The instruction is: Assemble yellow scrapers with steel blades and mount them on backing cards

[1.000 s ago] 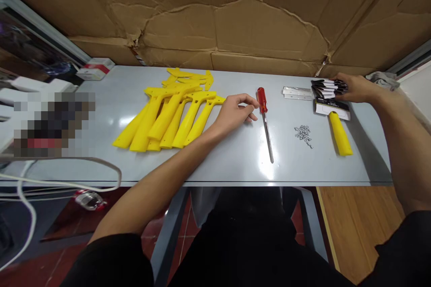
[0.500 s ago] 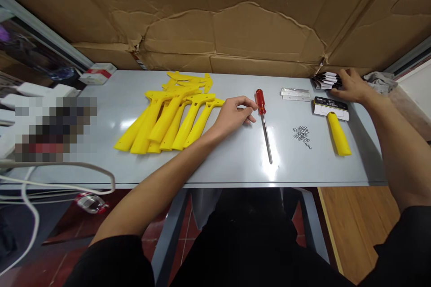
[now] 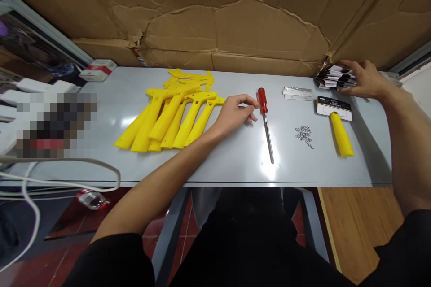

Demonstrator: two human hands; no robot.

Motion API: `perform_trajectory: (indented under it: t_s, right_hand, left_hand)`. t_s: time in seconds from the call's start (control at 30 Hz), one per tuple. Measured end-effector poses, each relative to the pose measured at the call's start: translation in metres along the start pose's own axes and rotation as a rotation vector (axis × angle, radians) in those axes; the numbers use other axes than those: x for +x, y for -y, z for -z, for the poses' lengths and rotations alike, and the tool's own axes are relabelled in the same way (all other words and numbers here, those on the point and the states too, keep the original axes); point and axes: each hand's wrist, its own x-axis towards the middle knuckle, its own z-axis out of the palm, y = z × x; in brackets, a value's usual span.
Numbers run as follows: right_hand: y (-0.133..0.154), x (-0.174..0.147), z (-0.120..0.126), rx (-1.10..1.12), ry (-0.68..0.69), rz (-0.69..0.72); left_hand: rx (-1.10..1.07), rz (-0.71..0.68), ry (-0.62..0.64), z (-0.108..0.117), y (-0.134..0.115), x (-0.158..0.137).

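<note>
My left hand (image 3: 238, 111) rests on the grey table with loosely bent fingers, apart from one another and holding nothing. Its fingertips are right beside the red handle of a screwdriver (image 3: 266, 121). At the back right, my right hand (image 3: 367, 80) grips a stack of folded black-and-white cards (image 3: 333, 76), thumb in front and fingers over the top. Nearer me lies a yellow-handled scraper (image 3: 341, 134) with a printed card over its head. Left of it are a small pile of screws (image 3: 304, 135) and some flat metal blades (image 3: 298, 93).
Several yellow plastic handles (image 3: 175, 116) lie in a heap left of my left hand, with thin yellow pieces (image 3: 191, 79) behind. A red-and-white box (image 3: 97, 71) stands at the back left. Cardboard (image 3: 262, 31) walls the rear; white cables (image 3: 84, 172) hang over the front left.
My right hand has shifted right and slightly up at the card stack, and more of the cards now shows. My left hand has stayed in place beside the screwdriver.
</note>
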Motion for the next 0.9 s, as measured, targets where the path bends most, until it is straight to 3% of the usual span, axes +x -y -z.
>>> perform_trajectory:
  t_s: [0.07,0.13,0.23,0.3,0.4,0.47,0.57,0.77,0.9]
  right_hand:
    - [0.007,-0.011,0.016,-0.022,0.018,0.0]
    - [0.029,-0.029,0.034,-0.068,-0.112,0.035]
    - [0.09,-0.069,0.057,-0.069,-0.315,0.252]
    - [0.139,-0.096,0.067,-0.065,-0.215,0.467]
    - [0.201,-0.122,0.071,-0.017,-0.075,0.525]
    - [0.228,-0.124,0.068,0.072,-0.059,0.495]
    - [0.249,-0.117,0.052,0.201,-0.08,0.482]
    - [0.259,-0.119,0.017,0.356,-0.085,0.489]
    - [0.256,-0.129,0.011,0.402,-0.127,0.498]
  left_hand:
    - [0.014,-0.019,-0.001,0.001,0.001,0.001]
    - [0.101,-0.082,-0.016,0.003,0.0,0.001]
    - [0.593,-0.26,-0.116,0.01,-0.005,-0.002]
    - [1.034,-0.286,-0.223,0.017,-0.011,-0.007]
    - [1.391,-0.088,-0.318,0.029,-0.015,-0.01]
    - [1.44,0.019,-0.314,0.037,-0.013,-0.009]
    - [1.371,0.018,-0.309,0.044,-0.004,-0.004]
    - [1.122,-0.058,-0.382,0.054,-0.007,-0.004]
    - [1.193,0.054,-0.528,0.088,-0.03,-0.019]
